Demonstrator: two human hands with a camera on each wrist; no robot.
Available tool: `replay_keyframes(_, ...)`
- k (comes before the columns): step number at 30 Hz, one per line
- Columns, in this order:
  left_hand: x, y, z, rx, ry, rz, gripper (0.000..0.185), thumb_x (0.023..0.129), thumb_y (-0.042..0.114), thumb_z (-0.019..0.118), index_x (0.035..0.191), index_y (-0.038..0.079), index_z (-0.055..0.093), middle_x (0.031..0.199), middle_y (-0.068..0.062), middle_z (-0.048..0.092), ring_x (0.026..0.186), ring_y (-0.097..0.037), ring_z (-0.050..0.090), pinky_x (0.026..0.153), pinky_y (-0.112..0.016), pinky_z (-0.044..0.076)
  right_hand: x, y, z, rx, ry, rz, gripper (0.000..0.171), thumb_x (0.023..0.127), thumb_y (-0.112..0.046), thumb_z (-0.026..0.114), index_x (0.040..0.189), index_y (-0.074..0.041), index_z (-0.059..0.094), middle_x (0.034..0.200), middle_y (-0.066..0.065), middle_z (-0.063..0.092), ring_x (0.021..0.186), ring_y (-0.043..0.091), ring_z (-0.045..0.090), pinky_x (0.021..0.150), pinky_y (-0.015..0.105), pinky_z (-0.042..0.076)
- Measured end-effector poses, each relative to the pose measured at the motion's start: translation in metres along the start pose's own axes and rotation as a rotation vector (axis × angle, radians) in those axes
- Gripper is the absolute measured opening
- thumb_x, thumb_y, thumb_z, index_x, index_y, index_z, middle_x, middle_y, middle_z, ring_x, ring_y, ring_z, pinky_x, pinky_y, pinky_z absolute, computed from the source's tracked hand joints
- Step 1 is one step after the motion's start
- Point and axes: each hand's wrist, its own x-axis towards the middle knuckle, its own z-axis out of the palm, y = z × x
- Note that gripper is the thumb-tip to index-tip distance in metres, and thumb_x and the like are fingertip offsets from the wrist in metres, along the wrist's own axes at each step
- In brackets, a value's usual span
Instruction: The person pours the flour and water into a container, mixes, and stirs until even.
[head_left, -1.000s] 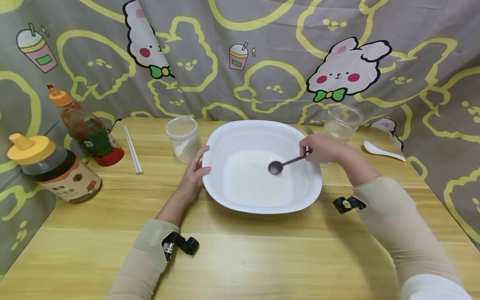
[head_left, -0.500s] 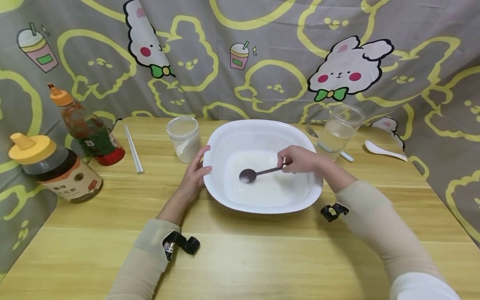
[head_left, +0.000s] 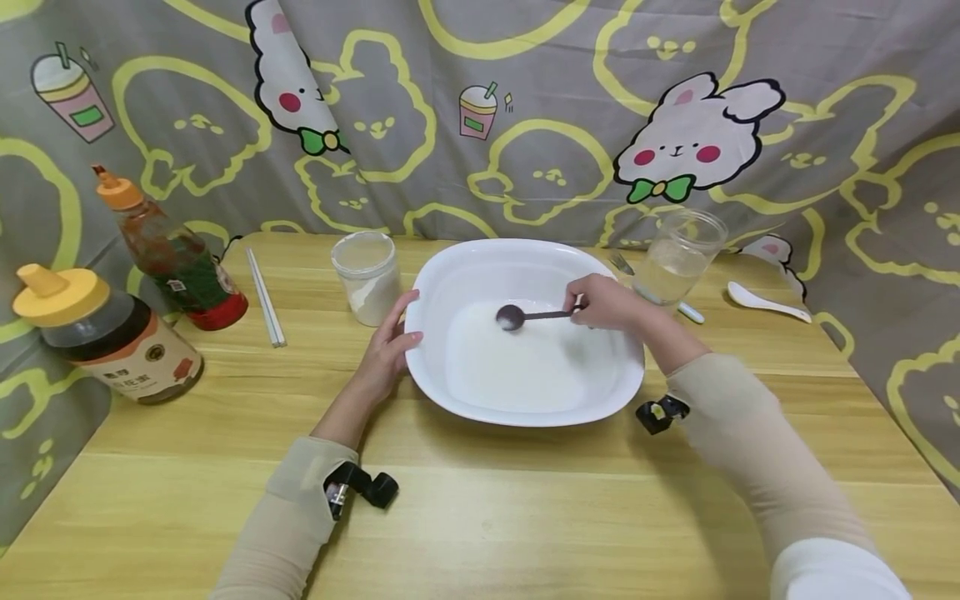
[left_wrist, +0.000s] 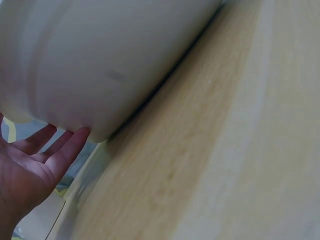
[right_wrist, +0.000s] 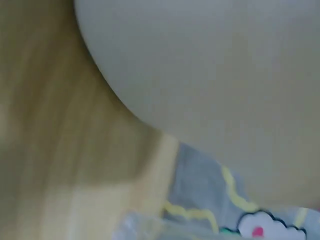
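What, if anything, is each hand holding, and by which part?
The right hand holds the dark spoon by the end of its handle. The left hand touches the white basin at its side, without a clear grip.

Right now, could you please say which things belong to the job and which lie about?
Likely belonging:
dark long-handled spoon in right hand
white oval basin at left hand
perhaps clear jar of white powder

Seemingly lying about:
yellow-capped squat bottle
orange-capped tall bottle
slim pale chopsticks
white curved spoon
tall clear jar
partly hidden fork
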Motion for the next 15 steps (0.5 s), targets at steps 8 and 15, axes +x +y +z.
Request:
replay_keyframes(8, 0.000, -0.001, -0.001, 0.010, -0.003, -0.005, 0.061, 0.077, 0.009, 0.048, 0.134, 0.018, 0.028, 0.122, -0.022, 0.035, 0.098, -0.035, 0.045, 0.066, -0.034, 0.051, -0.002, -0.012, 0.019, 0.161, -0.181, -0.152, 0.008, 0.075, 0.003, 0.056, 0.081, 0.000, 0.060, 0.059, 0.009, 0.053, 0.049, 0.012, 0.042, 0.046, 0.023, 0.035)
replay_keyframes(15, 0.000, -0.001, -0.002, -0.013, 0.003, -0.008, 0.062, 0.077, 0.008, 0.048, 0.135, 0.018, 0.028, 0.125, -0.021, 0.035, 0.101, -0.036, 0.043, 0.067, -0.033, 0.050, -0.036, -0.011, -0.015, -0.001, -0.315, -0.159, 0.016, 0.068, 0.007, 0.053, 0.071, -0.008, 0.059, 0.054, -0.003, 0.045, 0.049, 0.010, 0.038, 0.045, 0.021, 0.033)
